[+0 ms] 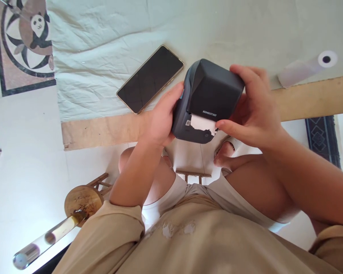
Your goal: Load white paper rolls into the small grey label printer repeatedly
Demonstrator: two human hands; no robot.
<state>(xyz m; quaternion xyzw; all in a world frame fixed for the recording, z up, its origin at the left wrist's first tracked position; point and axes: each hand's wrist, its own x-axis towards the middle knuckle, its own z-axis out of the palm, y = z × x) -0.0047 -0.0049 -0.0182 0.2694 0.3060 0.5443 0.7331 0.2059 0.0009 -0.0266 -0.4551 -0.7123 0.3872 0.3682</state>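
A dark label printer point(214, 89) with NIIMBOT lettering is held up in front of me, tilted, over the table's near edge. Its lid looks closed, and torn white paper point(203, 125) sticks out of the front slot. My left hand point(167, 114) grips the printer's left side, thumb along its edge. My right hand point(255, 108) wraps round the right side, with the thumb tip at the right end of the torn paper. Whether that thumb pinches the paper I cannot tell. The right fingers behind the printer are partly hidden.
A phone point(151, 79) with a dark screen lies on the pale cloth point(103, 34), left of the printer. A white paper roll point(305, 69) lies at the right. The table's wooden edge point(103, 131) runs in front of me. A round wooden stool point(82, 199) stands at lower left.
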